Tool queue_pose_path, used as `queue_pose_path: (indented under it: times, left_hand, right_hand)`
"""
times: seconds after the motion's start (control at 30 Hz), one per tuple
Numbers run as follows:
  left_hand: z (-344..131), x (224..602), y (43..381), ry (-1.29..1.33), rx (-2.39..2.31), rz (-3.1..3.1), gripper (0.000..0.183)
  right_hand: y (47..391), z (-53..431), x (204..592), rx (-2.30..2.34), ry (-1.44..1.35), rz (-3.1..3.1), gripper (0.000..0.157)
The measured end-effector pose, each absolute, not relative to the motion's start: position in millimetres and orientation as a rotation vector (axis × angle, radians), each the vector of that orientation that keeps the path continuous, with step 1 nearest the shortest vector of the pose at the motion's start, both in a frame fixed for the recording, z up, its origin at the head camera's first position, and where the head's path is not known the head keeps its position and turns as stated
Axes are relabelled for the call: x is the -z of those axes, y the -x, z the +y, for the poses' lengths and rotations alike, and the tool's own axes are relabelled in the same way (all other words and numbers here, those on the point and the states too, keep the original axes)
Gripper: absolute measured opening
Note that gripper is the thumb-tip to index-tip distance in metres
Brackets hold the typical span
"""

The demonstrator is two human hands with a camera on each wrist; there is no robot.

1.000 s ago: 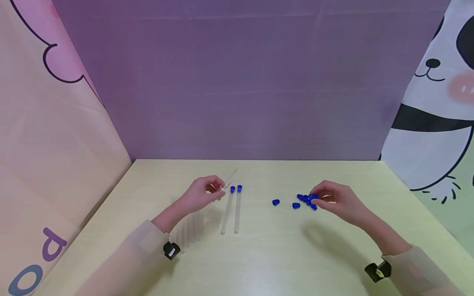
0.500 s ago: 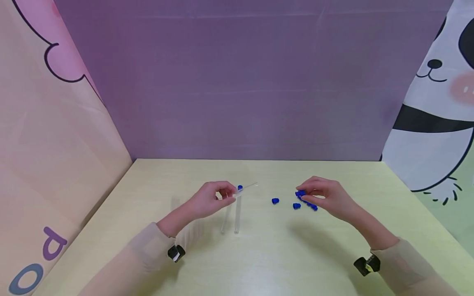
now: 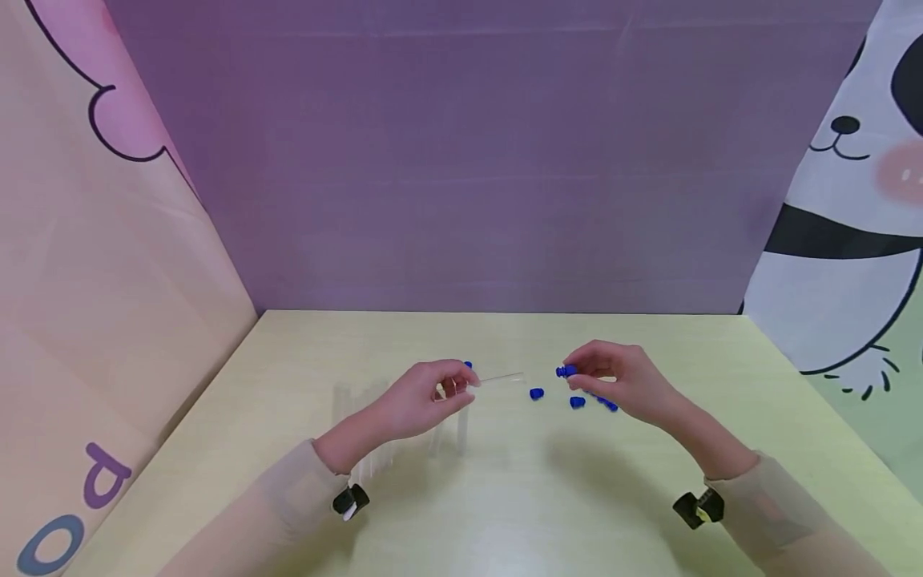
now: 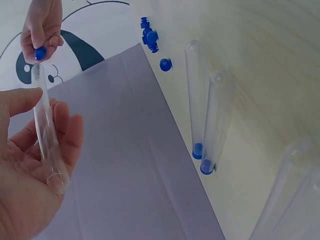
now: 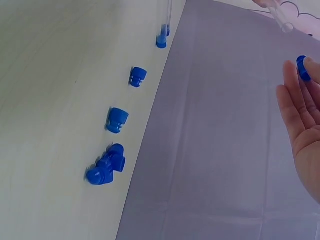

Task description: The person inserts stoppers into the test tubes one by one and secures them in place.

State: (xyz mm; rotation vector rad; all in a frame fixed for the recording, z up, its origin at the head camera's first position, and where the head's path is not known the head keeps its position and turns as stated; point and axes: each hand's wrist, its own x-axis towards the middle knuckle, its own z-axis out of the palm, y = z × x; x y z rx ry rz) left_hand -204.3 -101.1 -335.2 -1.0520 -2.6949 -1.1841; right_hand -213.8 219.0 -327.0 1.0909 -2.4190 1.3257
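Note:
My left hand (image 3: 425,397) holds a clear test tube (image 3: 503,377) between thumb and fingers, raised off the table and pointing right. In the left wrist view the tube's far end faces a blue stopper (image 4: 40,53), with a small gap between them. That stopper is pinched between thumb and fingertips of my right hand (image 3: 627,377), its ribbed plug turned left toward the tube. Below the left hand lie two stoppered test tubes (image 4: 216,120), partly hidden by it in the head view. Loose blue stoppers (image 5: 117,120) lie under the right hand.
Several more clear tubes (image 3: 342,401) lie at the left, mostly behind the left forearm. A small cluster of stoppers (image 5: 106,166) sits near two single ones. A purple cloth (image 3: 461,160) stands along the pale table's (image 3: 505,513) back edge.
My left hand has moved right, and its tube has swung from slanting upward to nearly level. The right hand has lifted a stopper from the pile and brought it left toward the tube.

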Motion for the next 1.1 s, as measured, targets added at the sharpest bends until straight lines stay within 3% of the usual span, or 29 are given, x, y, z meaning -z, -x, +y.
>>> queue_pose_path:
  times: [1.1]
  left_hand:
    - [-85.8, 338.6, 203.6, 1.229, 1.105, -2.575, 0.013]
  right_hand:
    - [208.2, 197.3, 322.5, -1.457, -1.184, -2.498, 0.016]
